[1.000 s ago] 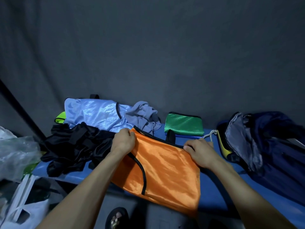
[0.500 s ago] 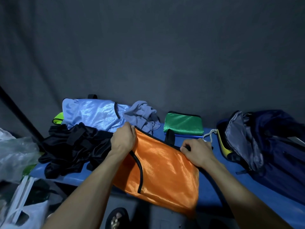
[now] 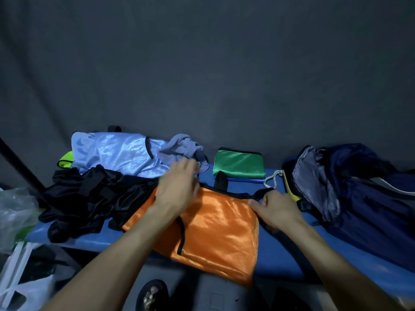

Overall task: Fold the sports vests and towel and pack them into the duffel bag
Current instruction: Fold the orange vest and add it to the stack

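Note:
An orange sports vest (image 3: 215, 230) with black trim lies on the blue bench (image 3: 280, 250), its lower edge hanging over the front. My right hand (image 3: 274, 207) pinches its top right corner by the black strap. My left hand (image 3: 177, 187) is blurred, fingers stretched out, above the vest's top left corner and just below the grey towel (image 3: 184, 147). A folded green vest (image 3: 239, 162) sits at the back. The navy duffel bag (image 3: 359, 194) lies open at the right. A light blue vest (image 3: 116, 153), black vests (image 3: 89, 198) and a neon yellow vest (image 3: 66, 159) are heaped at the left.
A dark cloth backdrop hangs close behind the bench. Plastic bags (image 3: 15, 209) sit left of the bench, one on the floor. My sandalled foot (image 3: 152, 295) shows below the front edge. A white cord loop (image 3: 272, 179) lies beside the duffel bag.
My left hand has let go of the orange vest's top left corner and moved up and right toward the towel. The vest now lies flatter on the bench. My right hand keeps its corner.

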A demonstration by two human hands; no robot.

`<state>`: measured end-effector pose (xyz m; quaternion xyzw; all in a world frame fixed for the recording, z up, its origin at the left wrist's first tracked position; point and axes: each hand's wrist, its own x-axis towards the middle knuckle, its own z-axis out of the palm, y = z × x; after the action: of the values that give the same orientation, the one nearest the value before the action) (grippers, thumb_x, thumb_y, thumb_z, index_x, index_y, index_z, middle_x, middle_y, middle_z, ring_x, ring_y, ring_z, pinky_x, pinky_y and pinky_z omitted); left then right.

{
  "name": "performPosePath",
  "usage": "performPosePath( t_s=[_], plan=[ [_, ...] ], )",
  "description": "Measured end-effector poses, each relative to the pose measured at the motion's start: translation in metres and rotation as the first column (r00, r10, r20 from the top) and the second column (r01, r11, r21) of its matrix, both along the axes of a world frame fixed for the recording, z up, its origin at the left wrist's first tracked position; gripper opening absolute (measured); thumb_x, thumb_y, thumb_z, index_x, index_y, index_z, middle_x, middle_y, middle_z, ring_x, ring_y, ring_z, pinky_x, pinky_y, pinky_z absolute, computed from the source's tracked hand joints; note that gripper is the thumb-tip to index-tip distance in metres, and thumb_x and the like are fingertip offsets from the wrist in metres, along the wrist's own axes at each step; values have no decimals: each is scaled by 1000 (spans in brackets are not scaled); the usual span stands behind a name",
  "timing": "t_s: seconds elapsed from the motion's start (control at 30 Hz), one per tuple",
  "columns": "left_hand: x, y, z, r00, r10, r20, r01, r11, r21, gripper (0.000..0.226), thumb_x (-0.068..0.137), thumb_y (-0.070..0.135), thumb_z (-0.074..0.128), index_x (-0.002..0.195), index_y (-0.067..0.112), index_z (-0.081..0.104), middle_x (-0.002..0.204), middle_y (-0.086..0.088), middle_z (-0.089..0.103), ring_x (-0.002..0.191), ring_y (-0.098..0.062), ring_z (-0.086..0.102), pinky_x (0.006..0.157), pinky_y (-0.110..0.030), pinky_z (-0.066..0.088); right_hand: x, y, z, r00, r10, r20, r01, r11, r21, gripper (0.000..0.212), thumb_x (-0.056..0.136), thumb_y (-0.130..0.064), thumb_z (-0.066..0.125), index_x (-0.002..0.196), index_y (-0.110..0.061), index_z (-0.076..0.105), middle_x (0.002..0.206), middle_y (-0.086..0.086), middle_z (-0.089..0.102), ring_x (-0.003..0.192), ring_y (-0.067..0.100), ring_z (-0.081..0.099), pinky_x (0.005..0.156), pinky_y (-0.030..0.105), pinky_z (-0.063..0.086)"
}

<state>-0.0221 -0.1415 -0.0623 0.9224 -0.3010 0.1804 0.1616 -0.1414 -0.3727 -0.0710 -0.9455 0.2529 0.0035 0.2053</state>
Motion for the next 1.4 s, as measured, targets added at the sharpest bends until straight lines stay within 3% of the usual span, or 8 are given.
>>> performPosePath(
  t_s=[0.13,0.3,0.43,0.63,0.77,0.93,1.23,1.4],
  plan=[
    [-41,-18,-19,870,-351,-347,413,903,121,51,99,63,43,138,32,44,133,8,46,122,-13,44,104,-38,43,-8,2,-5,980,-200,-25,178,802,571,49,91,-50,70,82,-3,58,73,15,74,57,27,73,57,40,63],
    [-44,-6,-54,830,-304,-467,485,807,337,85,93,80,28,161,40,-2,169,11,-13,154,-15,-17,126,-49,-5,-2,8,-23,946,-318,70,203,745,635,46,79,-47,83,76,-12,55,65,10,67,50,19,61,51,31,56],
    [-50,-6,-59,845,-304,-440,477,800,363,89,90,86,22,160,41,-9,168,8,-23,152,-15,-27,125,-46,-14,-1,6,-32,948,-302,96,170,740,651,37,81,-38,83,72,-13,57,57,10,65,48,19,57,46,28,47],
    [-70,-35,-58,834,-288,-471,460,834,304,87,90,85,22,159,44,-11,167,7,-25,153,-19,-27,125,-49,-12,-4,-20,-25,878,-331,345,132,862,490,30,85,-39,80,87,-14,64,84,2,71,79,18,68,69,32,52],
    [-73,-46,-60,842,-268,-468,450,827,336,88,89,85,23,159,44,-11,167,5,-25,152,-23,-29,124,-51,-13,-40,-26,-21,915,6,404,-106,968,225,30,84,-44,79,84,-20,60,75,-3,64,68,11,61,64,32,51],
    [-69,-42,-62,840,-267,-473,459,814,355,90,88,87,20,160,42,-9,166,5,-27,151,-21,-31,125,-49,-14,-91,-12,-28,880,436,190,-470,857,213,41,70,-65,81,87,-32,63,83,-11,63,78,7,61,69,27,53],
    [-71,-43,-61,826,-268,-495,447,847,288,85,91,83,23,161,42,-1,168,7,-21,152,-18,-28,125,-46,-15,-116,2,-48,860,357,364,-427,894,134,27,78,-9,63,75,-29,45,63,-13,50,60,8,49,55,22,36],
    [-71,-41,-58,813,-281,-511,456,852,256,82,93,81,23,161,42,2,169,9,-18,153,-16,-25,125,-45,-13,-120,7,-42,791,569,227,-587,810,16,26,89,-30,65,78,-27,42,63,-13,50,61,8,50,57,27,39]
  ],
)
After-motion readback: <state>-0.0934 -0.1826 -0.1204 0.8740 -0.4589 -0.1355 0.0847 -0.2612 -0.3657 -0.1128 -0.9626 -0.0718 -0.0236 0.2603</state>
